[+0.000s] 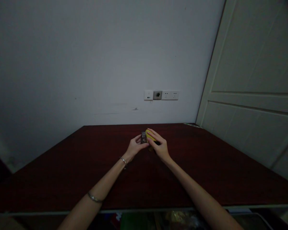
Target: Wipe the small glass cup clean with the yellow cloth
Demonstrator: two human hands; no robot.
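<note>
Both arms reach out over a dark red table (86,172). My left hand (135,147) has its fingers closed round a small dark grey object (143,137) held just above the tabletop. My right hand (159,145) grips a yellow piece (149,135) that sits right against the dark object. The two hands touch at the middle of the table. The room is dim, so I cannot make out what the small object is. A bracelet sits on my left wrist and a second one further up the forearm.
A white wall stands behind the table with a row of sockets (161,95) above the far edge. A pale panelled door (252,95) stands at the right. Coloured items (144,220) lie below the table's near edge.
</note>
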